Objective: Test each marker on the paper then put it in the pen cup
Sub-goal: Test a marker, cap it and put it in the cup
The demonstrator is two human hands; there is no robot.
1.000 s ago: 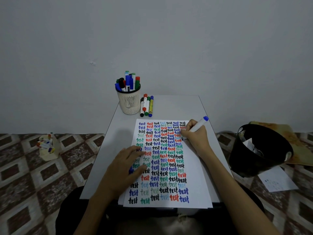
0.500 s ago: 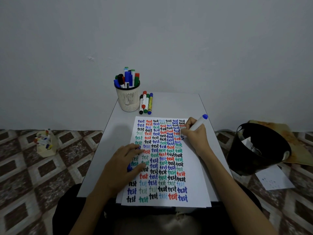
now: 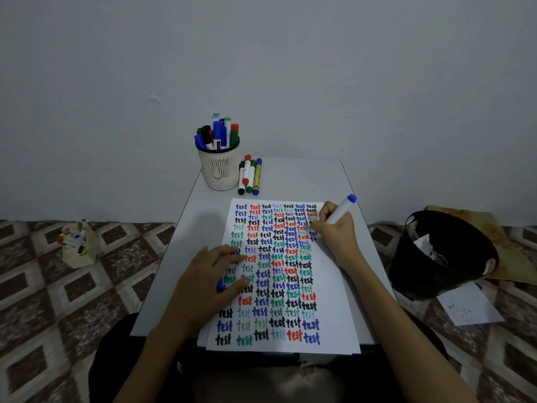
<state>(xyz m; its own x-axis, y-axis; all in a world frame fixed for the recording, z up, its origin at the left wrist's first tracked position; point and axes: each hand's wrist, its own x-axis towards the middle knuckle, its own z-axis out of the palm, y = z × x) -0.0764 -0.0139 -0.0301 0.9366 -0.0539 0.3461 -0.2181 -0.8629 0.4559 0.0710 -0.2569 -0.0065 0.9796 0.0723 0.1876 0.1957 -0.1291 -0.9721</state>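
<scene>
My right hand (image 3: 337, 231) grips a white marker with a blue end (image 3: 341, 210), its tip down on the right column of the white paper (image 3: 334, 286). The sheet is covered with rows of "test" in several colours. My left hand (image 3: 209, 280) lies on the paper's left side with fingers spread, and a blue cap (image 3: 220, 285) is pinched between thumb and palm. The white mesh pen cup (image 3: 219, 170) stands at the table's far left, full of markers. Several capped markers (image 3: 250, 177) lie beside it on the right.
The small grey table (image 3: 290, 175) stands against a plain wall. A black bin (image 3: 444, 254) sits on the floor to the right, with loose paper (image 3: 467, 306) next to it. On the tiled floor at left stands a small container of markers (image 3: 77, 242).
My right hand has shifted slightly down the right column while writing with the marker. My left hand stays in place on the paper.
</scene>
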